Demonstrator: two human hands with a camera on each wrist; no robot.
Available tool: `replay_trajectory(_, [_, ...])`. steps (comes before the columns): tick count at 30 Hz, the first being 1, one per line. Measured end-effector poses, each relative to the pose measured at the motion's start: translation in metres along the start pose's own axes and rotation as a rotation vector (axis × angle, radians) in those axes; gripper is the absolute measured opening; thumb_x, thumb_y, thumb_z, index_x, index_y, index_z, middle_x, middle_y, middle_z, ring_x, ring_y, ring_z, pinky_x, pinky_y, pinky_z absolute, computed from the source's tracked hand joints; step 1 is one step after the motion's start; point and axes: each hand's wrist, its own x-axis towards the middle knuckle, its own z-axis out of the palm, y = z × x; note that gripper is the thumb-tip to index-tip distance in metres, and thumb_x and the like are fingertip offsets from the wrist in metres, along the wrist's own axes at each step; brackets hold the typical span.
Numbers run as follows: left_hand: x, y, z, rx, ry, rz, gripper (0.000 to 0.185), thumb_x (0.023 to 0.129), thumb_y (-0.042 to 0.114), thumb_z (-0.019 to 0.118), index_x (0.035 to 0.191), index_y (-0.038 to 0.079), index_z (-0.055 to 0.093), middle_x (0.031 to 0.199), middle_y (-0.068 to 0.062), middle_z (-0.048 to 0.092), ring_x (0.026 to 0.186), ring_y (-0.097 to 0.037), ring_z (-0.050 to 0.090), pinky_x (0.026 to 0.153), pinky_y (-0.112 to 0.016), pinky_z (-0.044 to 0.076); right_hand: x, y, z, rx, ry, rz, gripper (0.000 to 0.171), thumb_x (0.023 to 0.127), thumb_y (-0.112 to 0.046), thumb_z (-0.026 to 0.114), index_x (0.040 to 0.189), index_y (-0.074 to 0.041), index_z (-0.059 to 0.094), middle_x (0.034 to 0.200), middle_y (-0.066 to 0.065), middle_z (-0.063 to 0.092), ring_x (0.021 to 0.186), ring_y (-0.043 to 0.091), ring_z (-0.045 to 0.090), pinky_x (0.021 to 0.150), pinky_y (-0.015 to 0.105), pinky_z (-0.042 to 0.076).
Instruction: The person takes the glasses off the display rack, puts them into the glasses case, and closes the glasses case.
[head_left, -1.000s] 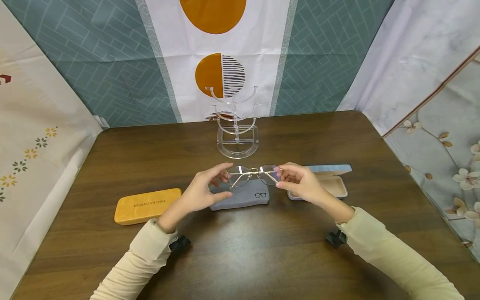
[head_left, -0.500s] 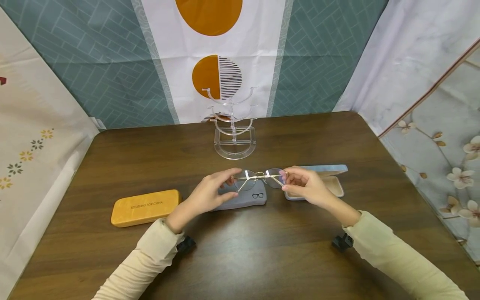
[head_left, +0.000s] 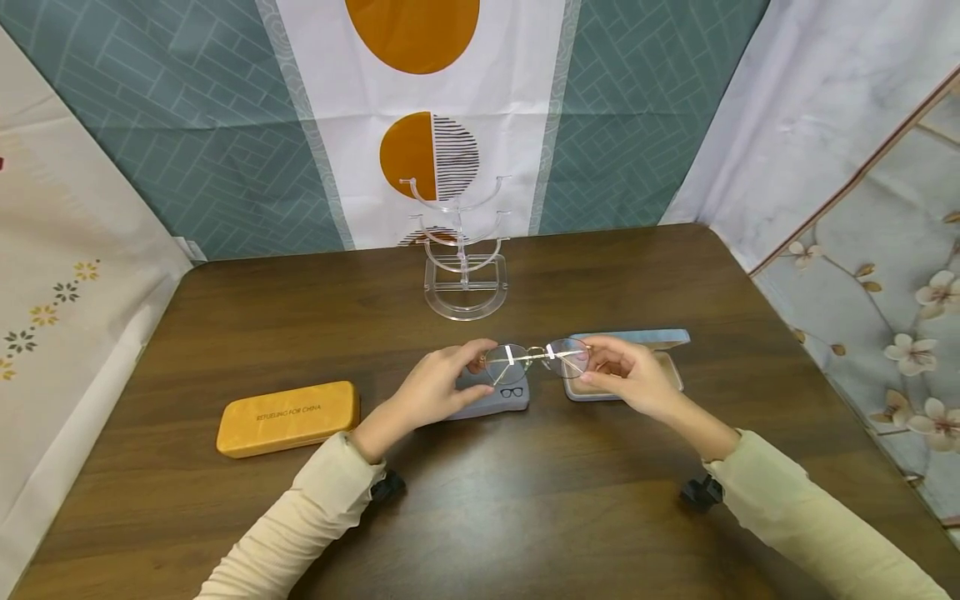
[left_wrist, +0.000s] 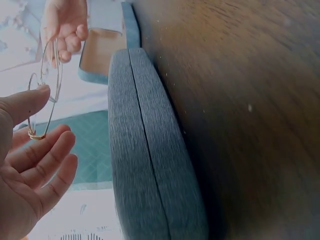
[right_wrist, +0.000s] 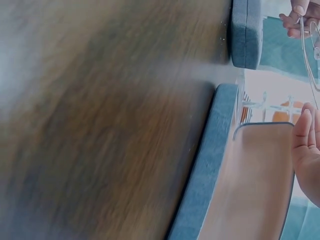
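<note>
A pair of eyeglasses [head_left: 536,352] with thin gold-coloured frames is held in the air, temples unfolded toward the person. My left hand [head_left: 441,385] pinches its left side; in the left wrist view, the thumb and fingers lie around the gold hinge [left_wrist: 37,135]. The right side of the eyeglasses is pinched by my right hand [head_left: 636,377]. Beneath the left lens lies a closed grey glasses case [head_left: 487,406] with a small glasses print. Behind and below my right hand stands an open light-blue glasses case [head_left: 648,337] with a beige lining.
A yellow glasses case [head_left: 288,418], closed and lettered, lies on the left of the brown wooden table [head_left: 525,517]. At the back stands a clear tiered eyeglasses stand [head_left: 465,286], with no glasses on its arms. Patterned cloth [head_left: 225,167] hangs behind the table.
Both hands have carried the eyeglasses to the right, across the grey case toward the open light-blue case. The head view has shifted slightly. Both hands keep their hold.
</note>
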Motion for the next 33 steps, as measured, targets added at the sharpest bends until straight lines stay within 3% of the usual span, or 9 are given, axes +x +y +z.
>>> replay_trajectory(9, [0.008, 0.004, 0.009, 0.034, -0.046, -0.021, 0.051, 0.077, 0.016, 0.073, 0.119, 0.003, 0.049, 0.089, -0.007, 0.066, 0.078, -0.016, 0.063, 0.068, -0.030, 0.051, -0.008, 0.001, -0.009, -0.086, 0.013, 0.028, 0.039, 0.078, 0.008, 0.066, 0.115, 0.008, 0.053, 0.085, 0.015, 0.060, 0.075, 0.008, 0.059, 0.059, 0.020, 0.047])
replay_trajectory(22, [0.021, 0.010, 0.021, 0.028, -0.068, -0.021, 0.051, 0.078, 0.016, 0.073, 0.120, 0.002, 0.048, 0.090, -0.008, 0.066, 0.075, -0.015, 0.064, 0.066, -0.029, 0.051, -0.017, 0.008, -0.023, -0.105, 0.028, 0.011, 0.039, 0.076, 0.013, 0.064, 0.112, 0.010, 0.052, 0.088, 0.020, 0.058, 0.078, 0.007, 0.058, 0.063, 0.019, 0.047])
replay_trajectory(33, [0.030, 0.015, 0.032, 0.039, -0.075, -0.025, 0.049, 0.079, 0.015, 0.072, 0.118, 0.000, 0.047, 0.089, -0.010, 0.065, 0.071, -0.015, 0.063, 0.061, -0.027, 0.050, -0.022, -0.013, -0.027, -0.198, 0.058, 0.036, 0.034, 0.074, 0.017, 0.063, 0.107, 0.015, 0.052, 0.082, 0.023, 0.057, 0.073, 0.004, 0.057, 0.056, 0.019, 0.046])
